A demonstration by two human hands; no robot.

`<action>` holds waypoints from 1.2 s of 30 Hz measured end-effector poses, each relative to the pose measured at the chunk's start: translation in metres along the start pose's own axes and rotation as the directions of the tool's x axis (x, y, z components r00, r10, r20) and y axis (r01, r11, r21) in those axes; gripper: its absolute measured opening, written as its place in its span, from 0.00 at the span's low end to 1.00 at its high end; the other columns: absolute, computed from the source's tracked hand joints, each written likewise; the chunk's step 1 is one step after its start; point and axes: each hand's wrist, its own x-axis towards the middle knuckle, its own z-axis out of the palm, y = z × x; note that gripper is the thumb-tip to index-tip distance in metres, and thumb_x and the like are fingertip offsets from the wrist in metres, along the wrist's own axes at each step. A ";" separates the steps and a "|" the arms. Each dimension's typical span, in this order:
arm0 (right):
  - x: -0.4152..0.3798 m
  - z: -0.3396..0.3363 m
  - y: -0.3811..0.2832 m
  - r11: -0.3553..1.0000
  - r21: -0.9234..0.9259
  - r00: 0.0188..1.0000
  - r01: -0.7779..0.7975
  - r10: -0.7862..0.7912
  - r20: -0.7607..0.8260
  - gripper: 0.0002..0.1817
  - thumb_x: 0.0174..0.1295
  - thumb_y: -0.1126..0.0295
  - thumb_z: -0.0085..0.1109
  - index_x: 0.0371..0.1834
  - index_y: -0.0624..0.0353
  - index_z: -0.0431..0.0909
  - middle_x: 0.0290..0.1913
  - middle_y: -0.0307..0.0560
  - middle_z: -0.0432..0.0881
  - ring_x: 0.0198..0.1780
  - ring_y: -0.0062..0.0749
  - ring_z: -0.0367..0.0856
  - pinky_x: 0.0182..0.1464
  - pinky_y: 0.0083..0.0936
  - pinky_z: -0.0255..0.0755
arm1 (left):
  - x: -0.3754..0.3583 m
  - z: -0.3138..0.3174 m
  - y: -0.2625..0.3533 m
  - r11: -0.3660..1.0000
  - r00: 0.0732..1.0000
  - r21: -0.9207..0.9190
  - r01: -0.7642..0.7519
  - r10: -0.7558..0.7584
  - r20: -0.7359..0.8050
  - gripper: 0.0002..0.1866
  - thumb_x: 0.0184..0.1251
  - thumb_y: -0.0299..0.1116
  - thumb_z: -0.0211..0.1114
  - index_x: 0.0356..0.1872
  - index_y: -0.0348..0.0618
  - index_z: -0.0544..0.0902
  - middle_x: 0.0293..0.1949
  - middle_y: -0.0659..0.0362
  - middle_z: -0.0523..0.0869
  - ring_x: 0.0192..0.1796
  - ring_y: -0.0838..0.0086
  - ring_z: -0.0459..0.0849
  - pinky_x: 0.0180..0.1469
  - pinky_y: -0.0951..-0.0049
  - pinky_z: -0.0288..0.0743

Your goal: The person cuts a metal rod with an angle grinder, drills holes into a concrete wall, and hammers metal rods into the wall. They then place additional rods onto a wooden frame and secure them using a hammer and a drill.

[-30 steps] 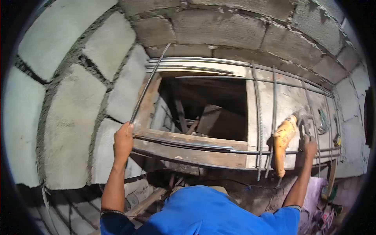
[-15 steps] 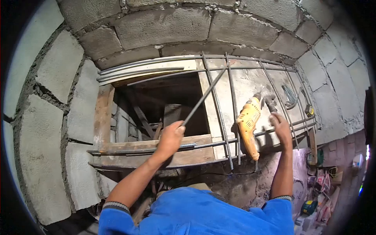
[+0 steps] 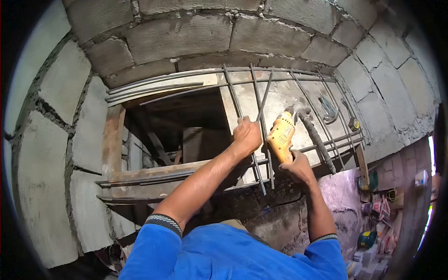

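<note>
My left hand (image 3: 247, 136) is closed around the lower end of a short steel rebar (image 3: 265, 95), which slants up and away over the crossing bars. My right hand (image 3: 298, 165) wraps the handle end of a yellow power drill (image 3: 282, 136), which lies over the boards with its chuck pointing away from me. Just right of the drill lies a hammer (image 3: 318, 142), its dark handle reaching toward the near edge. Long rebars (image 3: 303, 79) run along the far side of the boards, with other bars laid across.
A rectangular opening (image 3: 186, 114) gapes left of the boards, framed by timber (image 3: 112, 144). Concrete block walls (image 3: 182, 39) enclose three sides. A coil of wire (image 3: 329, 111) and a tape measure (image 3: 354, 124) sit at the right. Clutter (image 3: 380, 224) fills the lower right.
My right hand has let go of the hammer and taken hold of the drill's handle. My left hand has moved right with the short rebar, now held more upright. The view has shifted slightly.
</note>
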 end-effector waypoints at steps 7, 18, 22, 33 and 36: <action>-0.023 -0.032 -0.031 0.918 0.395 0.986 -0.021 0.084 -0.143 0.15 0.55 0.66 0.66 0.40 0.66 0.79 0.28 0.41 0.79 0.30 0.28 0.76 0.34 0.28 0.72 | 0.008 0.046 0.035 0.663 0.985 -0.730 0.166 -0.079 0.152 0.54 0.51 0.74 0.67 0.59 0.25 0.73 0.42 0.44 0.85 0.43 0.59 0.85 0.45 0.61 0.80; -0.139 0.023 -0.181 0.830 -0.049 0.805 0.556 -0.552 -0.218 0.37 0.38 0.77 0.72 0.58 0.64 0.71 0.48 0.59 0.81 0.51 0.56 0.82 0.56 0.37 0.75 | -0.192 -0.133 0.004 -0.127 0.966 -0.987 -0.095 0.228 -0.123 0.26 0.63 0.35 0.70 0.59 0.35 0.75 0.50 0.55 0.81 0.53 0.71 0.81 0.58 0.70 0.75; -0.136 0.065 -0.259 0.608 0.300 0.665 0.735 -0.733 -0.145 0.38 0.43 0.70 0.78 0.59 0.64 0.71 0.53 0.60 0.79 0.53 0.58 0.80 0.57 0.36 0.75 | -0.235 -0.189 -0.053 -0.265 0.996 -0.963 0.043 -0.062 0.061 0.32 0.54 0.35 0.69 0.60 0.33 0.74 0.50 0.52 0.81 0.54 0.68 0.84 0.58 0.68 0.79; -0.035 0.196 -0.445 0.232 0.918 0.669 -0.321 -0.631 0.393 0.30 0.69 0.46 0.56 0.59 0.63 0.75 0.46 0.49 0.86 0.42 0.31 0.86 0.46 0.30 0.81 | -0.294 -0.213 -0.184 -0.476 0.975 -0.867 -0.150 -0.217 -0.049 0.40 0.48 0.36 0.74 0.64 0.38 0.67 0.50 0.50 0.78 0.45 0.55 0.86 0.50 0.52 0.86; -0.006 0.216 -0.480 0.449 0.861 0.745 -0.239 -0.484 0.459 0.22 0.63 0.50 0.63 0.41 0.61 0.83 0.34 0.43 0.85 0.32 0.26 0.84 0.37 0.24 0.76 | -0.278 -0.207 -0.192 -0.528 0.864 -0.769 -0.360 -0.500 -0.060 0.34 0.59 0.40 0.74 0.64 0.41 0.70 0.49 0.54 0.78 0.45 0.54 0.86 0.50 0.46 0.84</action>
